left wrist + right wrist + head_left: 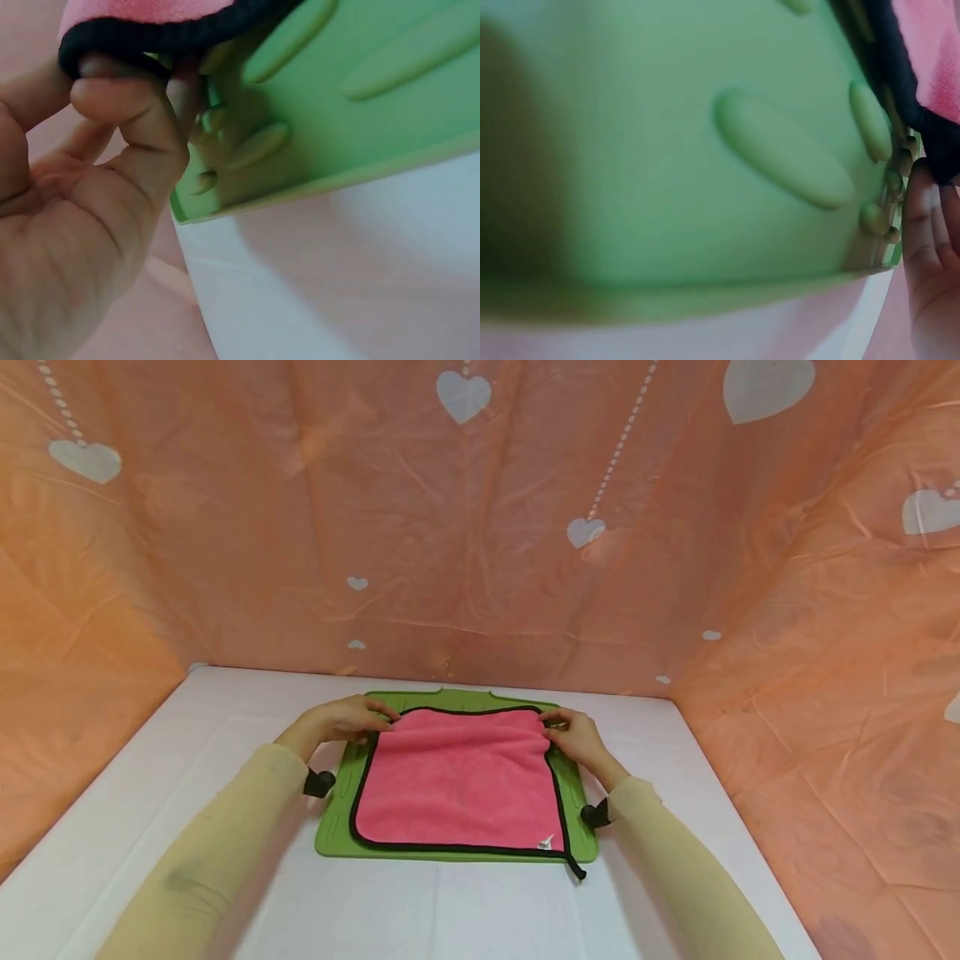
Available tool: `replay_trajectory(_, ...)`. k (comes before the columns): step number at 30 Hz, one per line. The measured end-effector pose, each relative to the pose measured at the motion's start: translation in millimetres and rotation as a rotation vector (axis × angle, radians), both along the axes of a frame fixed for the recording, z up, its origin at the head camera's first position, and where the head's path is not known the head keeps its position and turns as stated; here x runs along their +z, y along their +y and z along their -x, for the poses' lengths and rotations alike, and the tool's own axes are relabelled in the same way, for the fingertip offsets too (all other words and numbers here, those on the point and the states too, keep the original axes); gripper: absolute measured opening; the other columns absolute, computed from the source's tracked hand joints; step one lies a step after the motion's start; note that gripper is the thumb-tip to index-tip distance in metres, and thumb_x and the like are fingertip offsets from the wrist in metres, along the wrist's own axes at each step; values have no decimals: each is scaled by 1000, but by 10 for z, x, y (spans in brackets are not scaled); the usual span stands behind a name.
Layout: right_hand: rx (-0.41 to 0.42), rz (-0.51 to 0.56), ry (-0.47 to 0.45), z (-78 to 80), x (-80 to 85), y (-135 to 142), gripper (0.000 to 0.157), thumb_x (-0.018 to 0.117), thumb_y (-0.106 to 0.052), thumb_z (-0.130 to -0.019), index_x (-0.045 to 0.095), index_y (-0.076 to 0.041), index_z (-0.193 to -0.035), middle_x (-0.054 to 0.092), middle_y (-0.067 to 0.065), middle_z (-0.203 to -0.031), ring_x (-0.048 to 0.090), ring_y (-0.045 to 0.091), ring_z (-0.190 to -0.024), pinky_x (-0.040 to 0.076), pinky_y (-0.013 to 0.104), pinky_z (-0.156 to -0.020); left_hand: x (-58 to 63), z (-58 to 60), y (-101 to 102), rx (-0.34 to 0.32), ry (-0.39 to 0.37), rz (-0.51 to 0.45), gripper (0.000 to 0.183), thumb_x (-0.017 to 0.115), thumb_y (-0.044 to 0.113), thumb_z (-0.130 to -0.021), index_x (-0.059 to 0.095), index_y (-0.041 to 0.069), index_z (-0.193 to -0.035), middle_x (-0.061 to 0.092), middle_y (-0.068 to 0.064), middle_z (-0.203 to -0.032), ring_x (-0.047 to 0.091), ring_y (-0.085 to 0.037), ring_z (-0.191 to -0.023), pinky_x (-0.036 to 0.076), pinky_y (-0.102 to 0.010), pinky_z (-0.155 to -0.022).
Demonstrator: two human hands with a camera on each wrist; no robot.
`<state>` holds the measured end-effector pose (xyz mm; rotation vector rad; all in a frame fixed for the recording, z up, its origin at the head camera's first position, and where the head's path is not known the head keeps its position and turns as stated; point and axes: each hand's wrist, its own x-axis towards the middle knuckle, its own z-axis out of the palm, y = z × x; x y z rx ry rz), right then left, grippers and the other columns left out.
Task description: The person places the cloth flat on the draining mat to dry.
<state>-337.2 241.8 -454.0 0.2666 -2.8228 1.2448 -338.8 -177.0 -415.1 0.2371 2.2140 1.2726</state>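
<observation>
A pink cloth (461, 785) with black edging lies spread over a green ribbed tray (341, 831). Its far-left corner is pinched by my left hand (352, 717); in the left wrist view the black edging (150, 34) runs over the curled fingers. On the opposite side, my right hand (577, 737) pinches the far-right corner, which shows as a black tip (939, 142) at the fingertips in the right wrist view. The far part of the cloth is slightly wrinkled. A small white label (545, 842) and a black loop (576, 867) mark the near-right corner.
The tray rests on a white-covered table (360, 910). An orange curtain with white hearts (480, 568) encloses the back and both sides. Raised oval ridges (780, 150) and a low rim stand on the tray.
</observation>
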Motion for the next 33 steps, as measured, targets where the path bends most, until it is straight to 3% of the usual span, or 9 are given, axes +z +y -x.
replay_trajectory(5,-4,12,10,7,-5,-18,27,70,-5,-95,74,-2,-122,74,18,-118,72,26,-92,50,27,-65,-68,17,-8,36,121,2,44,60,10,-103,56,-7,-143,62,-17,-118,42,-9,-61,42,-25,-60)
replay_trajectory(11,-36,8,44,22,31,-38,32,69,-8,-96,73,-6,-128,74,18,-119,68,23,-85,49,28,-66,-153,51,31,80,343,64,45,60,10,-101,57,-3,-145,57,-27,-139,50,-14,-65,46,-31,-62)
replay_trajectory(14,-49,-17,51,43,49,-51,37,67,-13,-97,71,-8,-134,74,18,-120,68,26,-90,48,29,-69,-187,66,48,109,428,104,47,60,9,-101,56,-1,-147,53,-30,-145,63,-23,-82,51,-35,-71)
replay_trajectory(16,-46,-40,36,67,49,-60,40,66,-15,-98,68,-9,-137,72,19,-123,68,28,-95,49,31,-72,-205,74,54,119,470,133,49,61,10,-100,55,-1,-147,50,-31,-148,65,-34,-102,53,-42,-83)
replay_trajectory(18,-34,-69,13,92,39,-68,44,66,-18,-98,66,-9,-141,70,21,-127,68,31,-101,51,35,-76,-229,84,61,109,499,161,51,61,10,-99,54,-4,-147,48,-34,-148,59,-43,-122,51,-50,-97)
replay_trajectory(22,16,-143,-2,138,7,-85,49,66,-18,-96,63,-5,-143,66,26,-133,65,37,-115,52,46,-95,-291,116,66,63,523,217,55,62,10,-95,52,-8,-146,46,-36,-149,46,-50,-137,39,-58,-112)
replay_trajectory(27,90,-220,23,137,-6,-87,52,66,-17,-95,59,3,-143,61,30,-137,55,48,-128,43,55,-110,-336,131,75,-1,554,269,59,64,10,-92,50,-12,-146,45,-39,-147,40,-53,-141,35,-60,-116)
replay_trajectory(33,116,-321,-19,143,-24,-105,56,61,-23,-100,53,1,-149,56,23,-148,45,54,-129,38,63,-109,-340,108,106,-62,589,379,58,64,10,-94,49,-13,-146,41,-41,-147,41,-59,-135,38,-63,-112)
